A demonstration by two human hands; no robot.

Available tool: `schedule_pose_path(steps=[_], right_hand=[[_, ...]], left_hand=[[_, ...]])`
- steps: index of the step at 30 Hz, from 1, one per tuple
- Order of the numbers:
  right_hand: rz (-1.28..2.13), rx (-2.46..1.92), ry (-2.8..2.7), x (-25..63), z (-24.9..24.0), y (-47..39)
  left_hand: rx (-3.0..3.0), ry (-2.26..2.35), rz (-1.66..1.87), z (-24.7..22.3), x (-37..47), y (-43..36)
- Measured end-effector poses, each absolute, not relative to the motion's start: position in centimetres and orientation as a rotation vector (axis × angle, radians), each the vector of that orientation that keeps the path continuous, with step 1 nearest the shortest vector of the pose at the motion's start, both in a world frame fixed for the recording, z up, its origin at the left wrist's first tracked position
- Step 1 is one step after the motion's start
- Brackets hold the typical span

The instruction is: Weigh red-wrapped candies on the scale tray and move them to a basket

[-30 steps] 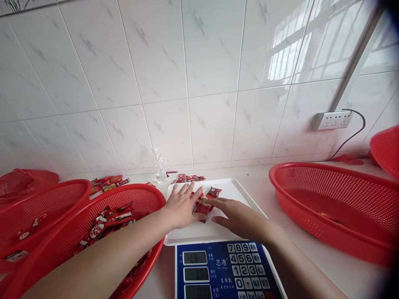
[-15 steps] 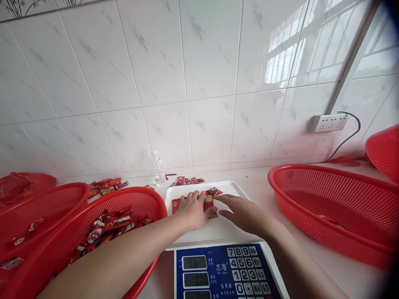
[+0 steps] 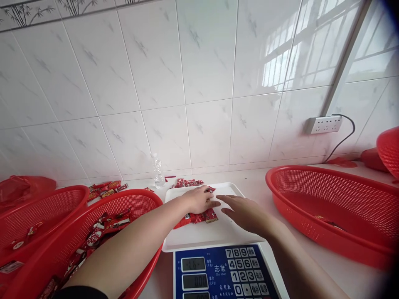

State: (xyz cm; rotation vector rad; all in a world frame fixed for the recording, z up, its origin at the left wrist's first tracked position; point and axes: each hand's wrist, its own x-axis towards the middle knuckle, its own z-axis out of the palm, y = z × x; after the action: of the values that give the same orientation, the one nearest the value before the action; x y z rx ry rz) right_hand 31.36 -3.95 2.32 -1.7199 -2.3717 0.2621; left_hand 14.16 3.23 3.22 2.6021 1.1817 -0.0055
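Head view, sole view on record: red packets are lying in a loose row on the white tray of the scale, long axis running roughly left to right. My left hand is lying over the row's far side, fingers bending down; cannot tell whether they are closing on a packet. My right hand is hovering off the row's right end, thumb and fingers apart, holding nothing, fingertips pointing left, near my left thumb. So the row is lying mostly on my side of the left hand, leftward of the right; the left is nearer. One further packet is sitting beside the left fingertips, far side. Writing: scale is showing 志准, "Zhi zhun" beneath, 家用款 lower; top display is reading apparently "-Lb-", middle display 0.00; keypad is carrying digits 0–9. Packet print is coming out too small to read
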Motion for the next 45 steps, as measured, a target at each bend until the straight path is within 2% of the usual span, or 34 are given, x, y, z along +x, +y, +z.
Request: schedule_pose_path(steps=[7,12,18,23,29,35,45], right_hand=[[0.29,-1.702,-2.366,31.6,2.6,-4.2],[0.304,-1.686,-2.348,31.8,2.8,-4.4],[0.332,-1.653,-2.36,31.5,2.7,-4.4],[0.393,-1.565,-2.409,30.6,2.7,-4.6],[0.417,-1.444,-2.44,28.8,2.1,-4.7],[0.38,-1.387,-2.396,27.9,1.0,-4.2],[0.515,-1.346,-2.247,27.6,0.7,-4.0]], left_hand=[[2.589,1.477,-0.156,5.2,11.5,3.4],[2.66,1.343,-0.198,5.5,8.6,2.4],[2.482,1.2,-0.373,5.0,7.1,1.3],[2.412,1.273,-0.37,4.2,6.9,1.5],[2.582,1.421,-0.209,3.1,8.3,2.0],[2.402,1.56,-0.029,2.2,9.6,1.8],[2.134,1.359,0.297,2.2,11.6,1.7]])
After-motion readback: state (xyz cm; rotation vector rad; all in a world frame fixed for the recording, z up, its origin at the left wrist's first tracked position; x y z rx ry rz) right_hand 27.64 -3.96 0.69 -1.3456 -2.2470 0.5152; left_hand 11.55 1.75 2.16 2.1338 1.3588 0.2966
